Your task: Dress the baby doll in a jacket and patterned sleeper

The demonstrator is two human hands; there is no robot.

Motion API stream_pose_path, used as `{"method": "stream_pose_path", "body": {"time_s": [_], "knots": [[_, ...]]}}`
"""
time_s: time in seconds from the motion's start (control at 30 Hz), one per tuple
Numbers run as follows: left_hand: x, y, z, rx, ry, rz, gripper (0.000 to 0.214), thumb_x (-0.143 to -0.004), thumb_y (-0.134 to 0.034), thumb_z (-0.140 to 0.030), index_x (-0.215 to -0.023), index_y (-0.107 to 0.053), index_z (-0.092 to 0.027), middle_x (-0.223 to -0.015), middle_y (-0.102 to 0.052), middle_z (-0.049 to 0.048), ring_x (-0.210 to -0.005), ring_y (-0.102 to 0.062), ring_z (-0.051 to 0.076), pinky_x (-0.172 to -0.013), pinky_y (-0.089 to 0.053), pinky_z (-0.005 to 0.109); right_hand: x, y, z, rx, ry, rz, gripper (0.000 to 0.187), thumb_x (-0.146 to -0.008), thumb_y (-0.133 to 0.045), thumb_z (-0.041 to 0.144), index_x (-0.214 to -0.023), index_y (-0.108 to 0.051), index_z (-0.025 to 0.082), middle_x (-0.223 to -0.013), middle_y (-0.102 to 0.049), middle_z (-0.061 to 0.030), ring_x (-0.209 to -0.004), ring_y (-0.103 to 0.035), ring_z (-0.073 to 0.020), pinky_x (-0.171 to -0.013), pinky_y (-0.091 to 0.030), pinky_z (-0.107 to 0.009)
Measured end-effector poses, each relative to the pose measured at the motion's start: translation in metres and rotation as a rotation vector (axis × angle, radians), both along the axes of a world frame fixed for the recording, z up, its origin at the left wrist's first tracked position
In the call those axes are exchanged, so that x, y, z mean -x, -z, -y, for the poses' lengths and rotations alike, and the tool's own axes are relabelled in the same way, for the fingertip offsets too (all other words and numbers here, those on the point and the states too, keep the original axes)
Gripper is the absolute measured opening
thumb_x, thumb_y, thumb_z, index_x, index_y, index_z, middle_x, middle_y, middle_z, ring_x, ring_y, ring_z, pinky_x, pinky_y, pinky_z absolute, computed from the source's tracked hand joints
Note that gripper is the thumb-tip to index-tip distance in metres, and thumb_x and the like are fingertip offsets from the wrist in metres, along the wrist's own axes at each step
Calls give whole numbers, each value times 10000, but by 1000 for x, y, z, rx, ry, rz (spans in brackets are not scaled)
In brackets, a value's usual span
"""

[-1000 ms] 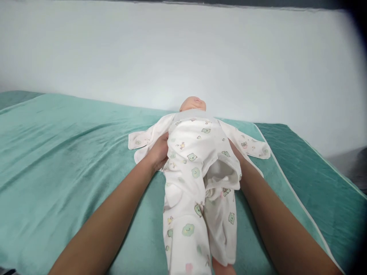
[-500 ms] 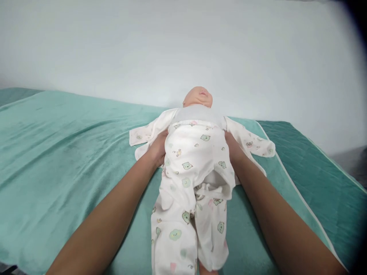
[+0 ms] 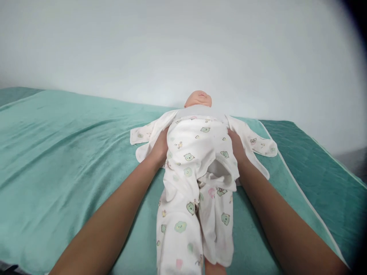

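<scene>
A baby doll with a smooth, pinkish head (image 3: pixel 197 100) lies on its back on a teal, plush-looking blanket (image 3: pixel 77 160), its head toward the white wall (image 3: pixel 172 49). White cloth trousers (image 3: pixel 190 162) printed with green bear faces, green clouds and small pink shapes enclose the lower body and legs. On the person's right, the cloth gapes at the thigh, opening on a shaded, pale grey inside. Below that trouser leg, a bit of the doll's bare lower leg (image 3: pixel 214 269) shows at the bottom edge of the view. The waistband sits high on the trunk, just below a plain pale grey stretch of cloth (image 3: pixel 197 110) over the chest. A white printed jacket (image 3: pixel 249 152) lies spread out to both sides, its sleeves stretched outward on the blanket.

The left hand (image 3: pixel 161 146) presses against one side of the doll's waist, and the right hand (image 3: pixel 236 146) against the other. The fingers of both are hidden behind the trousers, so how far either grip is closed cannot be told. A darker green, quilted cover (image 3: pixel 312 164) extends beyond the blanket's pale edge at the right.
</scene>
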State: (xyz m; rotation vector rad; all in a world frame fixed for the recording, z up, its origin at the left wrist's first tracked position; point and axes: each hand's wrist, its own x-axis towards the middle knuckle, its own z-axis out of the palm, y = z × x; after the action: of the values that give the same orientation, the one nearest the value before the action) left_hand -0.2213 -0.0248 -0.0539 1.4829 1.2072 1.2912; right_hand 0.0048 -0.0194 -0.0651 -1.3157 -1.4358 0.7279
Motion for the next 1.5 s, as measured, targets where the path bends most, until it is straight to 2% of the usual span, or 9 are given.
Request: {"method": "stream_pose_path", "body": {"time_s": [0.2, 0.37, 0.6, 0.73, 0.87, 1.03, 1.2, 1.37, 1.5], "knots": [[7, 7, -4, 41, -104, -28, 363, -842, -556, -322, -1165, -677, -211, -1248, -682, 75, -1129, -626, 286, -998, -483, 446, -2, 0, 1, 92, 227, -56, 265, -768, -647, 418, -914, -689, 201, -803, -732, -57, -753, -649, -249, -676, -502, -367], [9, 14, -11, -48, -142, -117, 328, -915, -481, -343, -1168, -670, -253, -1259, -674, 43, -1161, -606, 241, -1039, -449, 423, 0, -6, 4, -186, 332, 166, 187, -840, -620, 402, -873, -683, 230, -812, -710, -38, -771, -632, -218, -759, -486, -381], [6, -1, -13, -482, -112, -373, 275, -963, -456, -289, -1122, -674, -233, -1248, -656, 49, -1189, -570, 193, -1065, -421, 363, 10, -16, -1, -248, 79, 53, 143, -834, -641, 360, -890, -696, 241, -959, -695, -30, -844, -606, -192, -795, -481, -354], [6, -8, -19, -419, 49, -368, 255, -963, -469, -295, -1075, -693, -245, -1121, -701, 20, -1054, -620, 177, -966, -465, 339, 3, -17, -14, -170, -77, 64, 151, -793, -701, 364, -851, -651, 234, -860, -642, -2, -744, -536, -161, -737, -452, -335], [-2, -13, -30, -364, 33, -372, 204, -914, -564, -383, -913, -670, -209, -953, -694, 21, -892, -615, 174, -837, -481, 323, -3, -20, -23, -224, -190, 195, 194, -765, -748, 371, -835, -616, 246, -955, -590, 0, -869, -522, -180, -839, -423, -355], [-17, -24, -39, -541, 106, -534, 203, -849, -655, -402, -863, -603, -207, -1011, -620, 41, -1004, -540, 207, -892, -434, 349, -4, -21, -32, -297, -286, 286, 249, -777, -749, 433, -750, -588, 244, -1005, -536, -24, -1033, -484, -229, -918, -403, -390], [-13, -36, -39, -334, 262, -522, 259, -816, -662, -452, -875, -580, -213, -1048, -595, 32, -926, -546, 180, -807, -446, 321, 8, -18, -36, -371, -344, 112, 253, -845, -688, 414, -726, -555, 235, -933, -547, -17, -906, -511, -192, -823, -421, -357], [-4, -40, -41, -166, 295, -493, 272, -822, -629, -466, -809, -581, -199, -935, -599, 23, -837, -554, 169, -710, -441, 307, 13, -23, -41, -189, -370, 68, 276, -851, -668, 463, -754, -584, 218, -792, -555, 4, -720, -470, -143, -664, -389, -305], [-4, -37, -52, -130, 287, -401, 272, -834, -623, -448, -754, -560, -196, -752, -567, 7, -739, -556, 165, -648, -437, 297, 8, -28, -44, -139, -387, 110, 345, -865, -620, 536, -730, -597, 219, -815, -578, -6, -774, -510, -158, -699, -419, -307]]}}
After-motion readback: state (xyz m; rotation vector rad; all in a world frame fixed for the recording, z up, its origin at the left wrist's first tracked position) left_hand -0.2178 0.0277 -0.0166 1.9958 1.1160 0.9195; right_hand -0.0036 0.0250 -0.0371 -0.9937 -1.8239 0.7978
